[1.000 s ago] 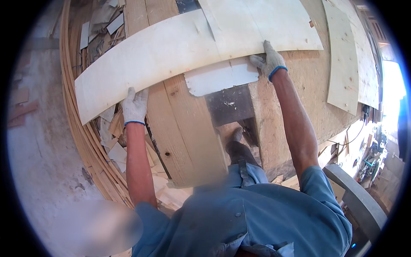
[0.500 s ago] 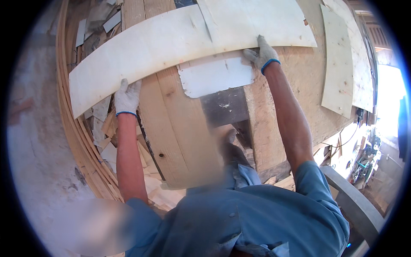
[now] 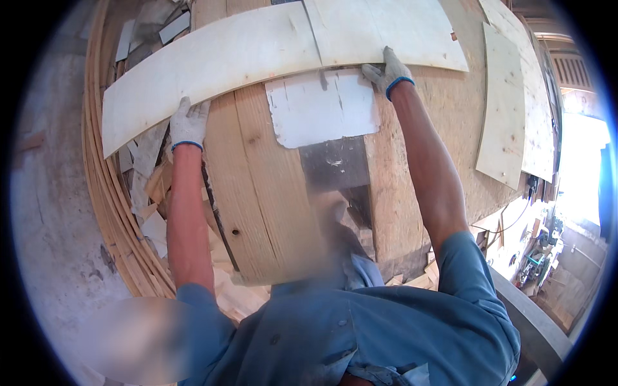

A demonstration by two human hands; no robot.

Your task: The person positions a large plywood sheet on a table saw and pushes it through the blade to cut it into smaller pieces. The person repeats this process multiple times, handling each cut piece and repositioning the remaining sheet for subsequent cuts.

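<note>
A long pale veneer sheet [image 3: 206, 67] lies crosswise over the bench. Its right part meets a second pale veneer piece [image 3: 386, 29] along a narrow, slanting dark seam. My left hand [image 3: 188, 125], in a white knit glove with a blue cuff, grips the near edge of the left sheet, one finger on top and the others partly hidden. Farther right, my right hand [image 3: 390, 72], gloved alike, holds the near edge of the right piece with thumb and fingers. Below the seam, a white plate [image 3: 322, 109] with ragged edges is fixed to the bench.
Wooden planks [image 3: 257, 174] form the bench top, with a dark gap beside my legs. Bent wood strips [image 3: 96, 174] and veneer scraps [image 3: 151, 154] lie to the left. More veneer sheets [image 3: 502, 103] rest at right, near a cable [image 3: 515, 222] and a grey metal bar [image 3: 531, 321].
The left end of the veneer has swung slightly away from me, with my left hand following. The seam between the two pieces looks narrower. The whole view has shifted a little.
</note>
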